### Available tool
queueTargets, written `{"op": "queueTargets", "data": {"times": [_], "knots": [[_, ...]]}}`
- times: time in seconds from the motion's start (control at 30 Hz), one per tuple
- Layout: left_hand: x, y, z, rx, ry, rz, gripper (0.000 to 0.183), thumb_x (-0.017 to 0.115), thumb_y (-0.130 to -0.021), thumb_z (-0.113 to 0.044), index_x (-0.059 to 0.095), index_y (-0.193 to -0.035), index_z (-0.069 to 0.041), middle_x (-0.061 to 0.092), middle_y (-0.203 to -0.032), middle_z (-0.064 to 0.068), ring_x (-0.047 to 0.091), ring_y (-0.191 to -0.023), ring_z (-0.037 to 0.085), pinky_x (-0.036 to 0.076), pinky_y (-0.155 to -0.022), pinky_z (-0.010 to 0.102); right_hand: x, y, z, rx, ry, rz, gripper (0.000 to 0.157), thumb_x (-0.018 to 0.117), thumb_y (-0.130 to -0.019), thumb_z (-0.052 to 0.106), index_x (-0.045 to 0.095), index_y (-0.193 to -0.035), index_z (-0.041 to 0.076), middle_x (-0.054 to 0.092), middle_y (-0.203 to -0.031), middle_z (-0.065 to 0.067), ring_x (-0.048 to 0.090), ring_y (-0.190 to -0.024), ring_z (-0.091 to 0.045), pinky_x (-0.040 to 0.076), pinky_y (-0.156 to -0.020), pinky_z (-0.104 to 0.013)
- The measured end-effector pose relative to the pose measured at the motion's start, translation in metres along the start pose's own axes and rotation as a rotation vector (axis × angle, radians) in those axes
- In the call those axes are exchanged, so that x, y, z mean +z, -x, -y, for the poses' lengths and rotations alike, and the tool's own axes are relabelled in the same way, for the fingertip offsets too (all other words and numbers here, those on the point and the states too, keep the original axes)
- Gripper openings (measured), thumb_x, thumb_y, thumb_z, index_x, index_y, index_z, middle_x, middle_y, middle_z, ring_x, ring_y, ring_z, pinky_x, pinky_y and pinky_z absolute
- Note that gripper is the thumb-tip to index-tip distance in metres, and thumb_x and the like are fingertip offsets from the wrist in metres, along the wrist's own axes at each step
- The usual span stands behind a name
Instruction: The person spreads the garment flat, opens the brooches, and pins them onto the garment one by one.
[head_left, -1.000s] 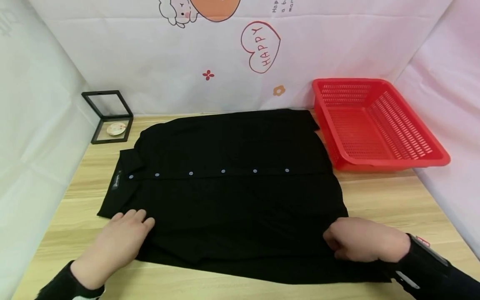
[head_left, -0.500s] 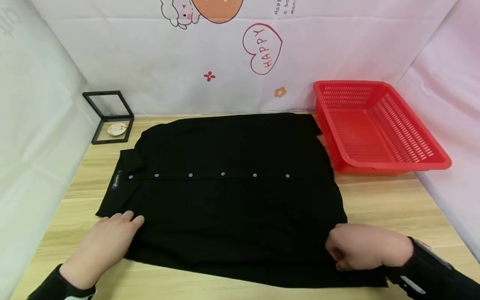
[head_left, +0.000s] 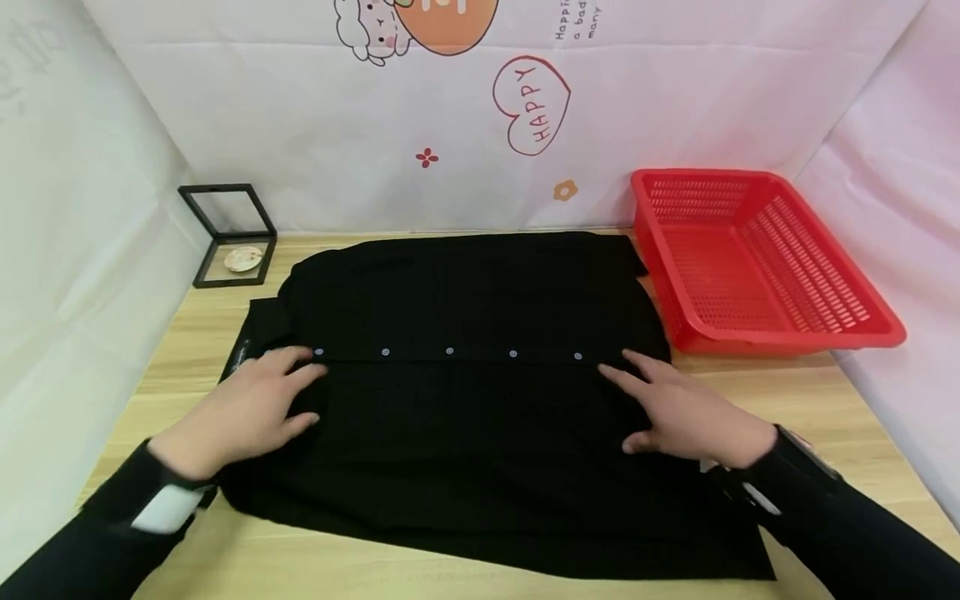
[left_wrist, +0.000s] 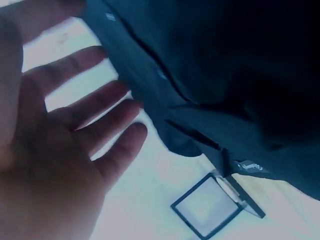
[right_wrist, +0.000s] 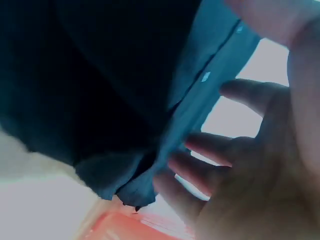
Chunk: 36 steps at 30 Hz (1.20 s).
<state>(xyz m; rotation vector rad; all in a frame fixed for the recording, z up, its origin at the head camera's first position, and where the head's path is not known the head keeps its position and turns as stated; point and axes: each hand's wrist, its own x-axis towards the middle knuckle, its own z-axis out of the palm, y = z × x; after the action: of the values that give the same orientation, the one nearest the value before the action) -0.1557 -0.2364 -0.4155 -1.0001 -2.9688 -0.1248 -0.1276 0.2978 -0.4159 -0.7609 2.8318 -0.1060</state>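
Observation:
A black button-up shirt [head_left: 465, 450] lies spread on the table, its collar to the left and a line of small buttons running across. Over the collar end is my left hand [head_left: 243, 408], its fingers spread and nearly straight. My right hand [head_left: 686, 408] is over the hem end, fingers also spread. Neither hand grips the cloth; whether the fingertips touch it is hard to tell. The left wrist view has the extended fingers [left_wrist: 105, 107] beside the shirt [left_wrist: 200, 60]. In the right wrist view the fingers [right_wrist: 200, 165] are likewise extended.
A red plastic basket [head_left: 772, 340] stands at the back right, close to the shirt's edge. At the back left is an open black frame [head_left: 228, 283] with a small round disc in it. A printed white cloth [head_left: 300, 125] hangs behind the wooden table [head_left: 161, 375].
Both hands have left the shirt's near side and moved forward over it. Their curled fingers have spread. The left hand now covers part of the collar, and the right is farther left.

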Motion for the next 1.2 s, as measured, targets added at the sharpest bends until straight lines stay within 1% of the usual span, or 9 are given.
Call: {"op": "queueTargets", "data": {"times": [0.07, 0.13, 0.3, 0.67, 0.77, 0.9, 1.0, 1.1, 1.2], "knots": [[0.005, -0.014, 0.007, -0.055, 0.016, 0.099, 0.079, 0.083, -0.080, -0.042, 0.052, -0.145, -0.009, 0.038, -0.148, 0.026, 0.035, -0.132, 0.053, 0.034, -0.097, 0.069, 0.002, -0.008, -0.002, 0.041, -0.031, 0.078, 0.104, 0.083, -0.075, 0.054, 0.031, -0.158, 0.015, 0.022, -0.156, -0.031, 0.028, -0.136, -0.055, 0.032, -0.102, -0.067], [0.010, -0.024, 0.013, -0.125, 0.055, 0.230, 0.095, 0.080, -0.079, -0.053, 0.039, -0.155, -0.015, 0.021, -0.158, 0.027, 0.017, -0.137, 0.061, 0.025, -0.099, 0.076, 0.004, -0.014, -0.003, 0.089, -0.083, 0.155, 0.110, 0.081, -0.074, 0.058, 0.026, -0.160, 0.017, 0.013, -0.158, -0.032, 0.018, -0.138, -0.060, 0.028, -0.103, -0.069], [0.017, -0.030, 0.030, -0.229, 0.147, 0.368, 0.108, 0.076, -0.074, -0.066, 0.028, -0.159, -0.021, 0.011, -0.161, 0.025, 0.007, -0.132, 0.071, 0.025, -0.090, 0.083, 0.005, -0.020, -0.008, 0.128, -0.168, 0.249, 0.114, 0.078, -0.072, 0.062, 0.022, -0.161, 0.018, 0.004, -0.159, -0.033, 0.008, -0.138, -0.063, 0.026, -0.104, -0.070], [0.010, -0.032, 0.038, -0.237, 0.181, 0.385, 0.105, 0.075, -0.077, -0.065, 0.030, -0.158, -0.014, 0.013, -0.159, 0.030, 0.009, -0.130, 0.072, 0.019, -0.099, 0.078, -0.003, -0.040, -0.013, 0.139, -0.177, 0.299, 0.113, 0.079, -0.072, 0.061, 0.022, -0.161, 0.019, 0.002, -0.160, -0.031, 0.008, -0.138, -0.063, 0.027, -0.101, -0.073], [0.001, -0.045, 0.038, -0.216, 0.106, 0.367, 0.083, 0.072, -0.085, -0.057, 0.048, -0.146, -0.006, 0.036, -0.147, 0.031, 0.035, -0.126, 0.063, 0.033, -0.097, 0.072, -0.020, -0.052, -0.010, 0.126, -0.173, 0.306, 0.099, 0.074, -0.081, 0.059, 0.031, -0.157, 0.013, 0.014, -0.157, -0.032, 0.022, -0.137, -0.058, 0.032, -0.102, -0.068], [-0.008, -0.082, 0.039, -0.171, -0.025, 0.217, 0.049, 0.065, -0.097, -0.037, 0.063, -0.126, 0.002, 0.057, -0.124, 0.027, 0.057, -0.110, 0.044, 0.045, -0.090, 0.060, -0.044, -0.093, -0.003, 0.103, -0.156, 0.187, 0.078, 0.068, -0.094, 0.046, 0.038, -0.152, 0.005, 0.028, -0.154, -0.030, 0.034, -0.137, -0.046, 0.036, -0.105, -0.059], [-0.006, -0.114, 0.043, -0.169, -0.031, 0.160, 0.055, 0.058, -0.101, -0.037, 0.051, -0.142, 0.000, 0.045, -0.141, 0.028, 0.044, -0.128, 0.047, 0.034, -0.103, 0.062, -0.046, -0.135, -0.004, 0.151, -0.143, 0.123, 0.077, 0.063, -0.097, 0.045, 0.030, -0.157, 0.008, 0.023, -0.157, -0.026, 0.025, -0.142, -0.044, 0.030, -0.108, -0.060], [0.004, -0.142, 0.050, -0.243, 0.039, 0.228, 0.071, 0.047, -0.103, -0.050, 0.025, -0.159, -0.012, 0.014, -0.161, 0.025, 0.011, -0.142, 0.054, 0.014, -0.110, 0.068, -0.040, -0.171, -0.015, 0.263, -0.171, 0.130, 0.083, 0.053, -0.098, 0.057, 0.018, -0.161, 0.015, 0.009, -0.161, -0.026, 0.010, -0.145, -0.048, 0.019, -0.109, -0.068], [0.015, -0.159, 0.058, -0.363, 0.117, 0.317, 0.081, 0.041, -0.101, -0.062, 0.008, -0.162, -0.022, -0.005, -0.164, 0.020, -0.006, -0.139, 0.061, 0.006, -0.104, 0.076, -0.031, -0.191, -0.034, 0.399, -0.237, 0.139, 0.089, 0.046, -0.096, 0.066, 0.008, -0.162, 0.021, -0.005, -0.162, -0.025, -0.005, -0.143, -0.054, 0.008, -0.104, -0.077]]}}
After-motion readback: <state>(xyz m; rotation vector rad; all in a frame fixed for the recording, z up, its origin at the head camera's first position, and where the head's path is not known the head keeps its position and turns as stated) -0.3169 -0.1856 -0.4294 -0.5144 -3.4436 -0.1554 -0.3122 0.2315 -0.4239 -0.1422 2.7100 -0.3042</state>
